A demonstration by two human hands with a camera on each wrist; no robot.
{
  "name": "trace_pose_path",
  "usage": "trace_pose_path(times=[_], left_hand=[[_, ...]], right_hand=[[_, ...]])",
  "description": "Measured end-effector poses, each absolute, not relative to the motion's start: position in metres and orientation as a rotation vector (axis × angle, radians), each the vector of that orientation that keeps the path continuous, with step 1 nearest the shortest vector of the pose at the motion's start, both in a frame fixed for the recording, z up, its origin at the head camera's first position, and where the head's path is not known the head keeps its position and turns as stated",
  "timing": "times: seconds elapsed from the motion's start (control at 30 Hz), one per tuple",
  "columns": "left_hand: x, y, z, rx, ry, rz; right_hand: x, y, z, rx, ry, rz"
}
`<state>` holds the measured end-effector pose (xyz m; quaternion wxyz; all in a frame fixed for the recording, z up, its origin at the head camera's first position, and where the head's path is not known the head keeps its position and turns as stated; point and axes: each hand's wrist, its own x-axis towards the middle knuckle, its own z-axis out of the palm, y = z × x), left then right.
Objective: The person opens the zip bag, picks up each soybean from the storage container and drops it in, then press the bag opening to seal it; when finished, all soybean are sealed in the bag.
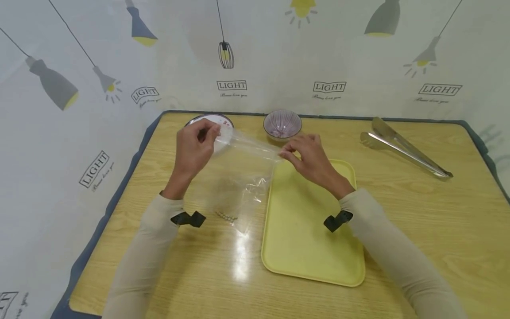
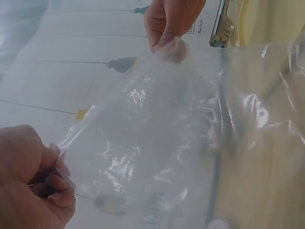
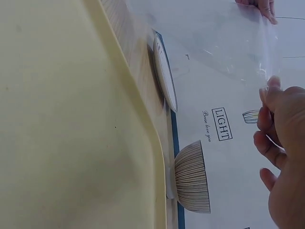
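A clear plastic bag [image 1: 255, 153] is stretched between both hands over the table. At its upper left corner, my left hand [image 1: 194, 148] pinches the edge between thumb and fingers. My right hand [image 1: 310, 157] pinches the other end of that edge above the yellow tray's far left corner. The left wrist view shows the bag [image 2: 138, 129] hanging wrinkled and see-through, both hands at its rim. In the right wrist view, thumb and forefinger of the right hand [image 3: 290, 124] grip the film, the other fingers loosely bent. A short row of small beige beads [image 1: 226, 216] shows low at the bag.
A yellow tray [image 1: 314, 239] lies under the right forearm. Behind the hands stand a patterned white plate [image 1: 207, 118], partly covered by the left hand and bag, and a striped bowl [image 1: 283, 124]. Metal tongs [image 1: 406, 148] lie at the right. A patterned wall covering [image 1: 275, 66] borders the table.
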<state>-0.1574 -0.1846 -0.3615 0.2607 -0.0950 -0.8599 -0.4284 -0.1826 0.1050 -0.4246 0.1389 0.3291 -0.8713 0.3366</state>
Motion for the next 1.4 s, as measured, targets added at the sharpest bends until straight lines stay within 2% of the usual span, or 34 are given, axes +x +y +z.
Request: trace_pose_path(times=[0.27,0.5,0.6,0.93,1.2,1.4], left_hand=[[-0.158,-0.188,-0.363,-0.314,-2.333,-1.203],[-0.158,-0.193,-0.363,-0.324,-2.271,-1.405],[-0.157,-0.194,-0.363,-0.283,-2.244,-1.456],[-0.155,-0.195,-0.364,-0.246,-2.117,-1.490],[-0.156,-0.200,-0.364,-0.195,-2.175,-1.428],[-0.152,-0.199,-0.364,-0.197,-2.187,-1.574]], right_hand=[[-0.180,0.110,-0.421,0.935,-2.544,1.309],[-0.174,0.106,-0.411,0.897,-2.353,2.104],[-0.170,0.102,-0.416,0.874,-2.323,2.270],[-0.163,0.083,-0.429,0.783,-2.480,2.071],[-0.169,0.089,-0.420,0.877,-2.640,2.086],[-0.182,0.077,-0.400,0.514,-2.420,2.364]])
